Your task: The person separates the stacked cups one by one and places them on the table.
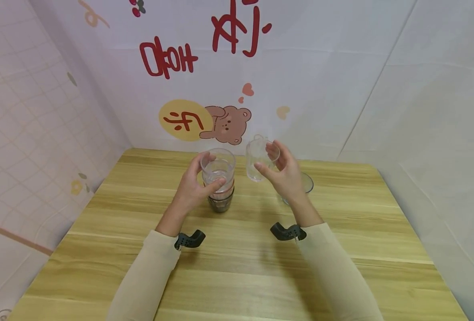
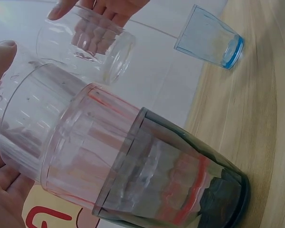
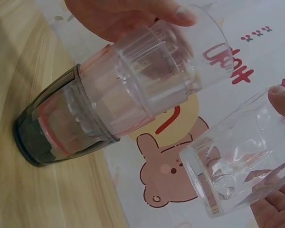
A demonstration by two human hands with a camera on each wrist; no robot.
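Note:
A stack of nested plastic cups stands on the wooden table: a dark grey cup (image 1: 221,205) at the bottom, a pink-tinted cup (image 2: 88,147) inside it, and a clear cup (image 1: 218,167) on top. My left hand (image 1: 190,187) grips the top clear cup from its left side, with the thumb across the front. In my right hand (image 1: 287,176) is another clear cup (image 3: 244,154), held in the air just right of the stack, thumb on one side and fingers on the other. That cup is apart from the stack, its mouth tilted toward the right palm.
A blue-tinted cup (image 2: 208,40) stands on the table (image 1: 237,267), partly hidden behind my right wrist in the head view. Beyond the table's back edge hangs a white wall sheet (image 1: 321,67) printed with red characters and a bear (image 1: 230,125).

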